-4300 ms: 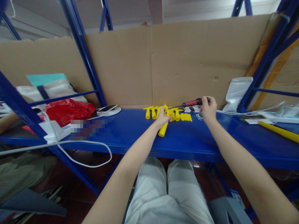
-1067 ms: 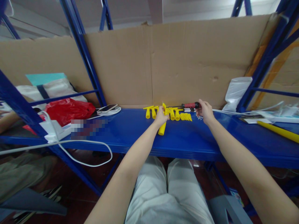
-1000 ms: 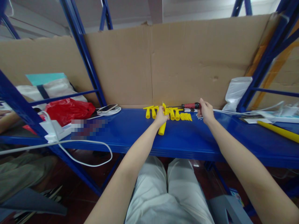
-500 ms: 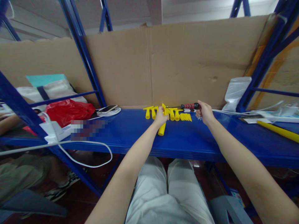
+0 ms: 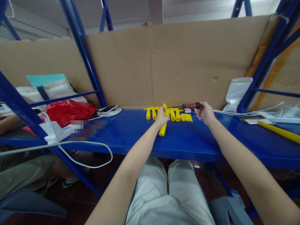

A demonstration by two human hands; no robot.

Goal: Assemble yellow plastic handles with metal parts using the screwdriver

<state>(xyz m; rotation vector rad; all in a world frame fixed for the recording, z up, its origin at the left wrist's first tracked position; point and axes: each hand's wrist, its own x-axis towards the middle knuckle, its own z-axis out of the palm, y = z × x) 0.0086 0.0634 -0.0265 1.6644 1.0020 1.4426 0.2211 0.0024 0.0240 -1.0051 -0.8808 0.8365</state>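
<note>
My left hand (image 5: pixel 162 117) is closed around a yellow plastic part with a tube-shaped handle (image 5: pixel 162 130), whose lower end points toward me. In my right hand (image 5: pixel 205 112) is a screwdriver (image 5: pixel 191 106) with a red and black handle, held level. Its shaft reaches left to the upper end of the yellow part; the exact contact of the tip is too small to make out. Several similar yellow T-shaped parts (image 5: pixel 172 116) stand in a row behind my left hand. Right of them lies a row of small flat yellow pieces (image 5: pixel 186 117).
Small metal bits (image 5: pixel 200 118) lie under my right hand. A phone (image 5: pixel 107 109) and coiled white cable rest at left, near a red bag (image 5: pixel 70 111) and a power strip (image 5: pixel 55 132). A cardboard wall (image 5: pixel 187 62) closes the back. At right lies a yellow tube (image 5: pixel 278 132).
My right hand and the screwdriver have shifted very slightly to the right, with the fingers turned a little on the handle. My left hand stays in place. Another person's legs moved at lower left.
</note>
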